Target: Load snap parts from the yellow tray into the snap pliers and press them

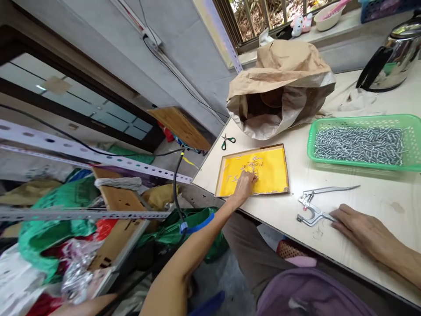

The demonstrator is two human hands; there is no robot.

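My left hand (245, 183) reaches into a shallow tray (287, 169) lined with yellow printed card (272, 164). Its fingers are drawn together over small metal pieces (252, 166) lying there; what is between the fingertips is hidden. On the table, my right hand (360, 228) rests with its fingers closed at the end of the lower handle of silver hand pliers (311, 213). Those pliers lie flat, with a C-shaped jaw, a spring and their handles spread apart. Right of the tray, a green plastic basket (362, 166) holds many small metal pins (358, 142).
Small green-handled scissors (228, 141) lie near the table's left corner. A crumpled brown paper sack (279, 83) stands open behind the tray. At the back right is a metal kettle (396, 57). Left of the table are a perforated metal rail (98, 156), a black cable (176, 188) and bags.
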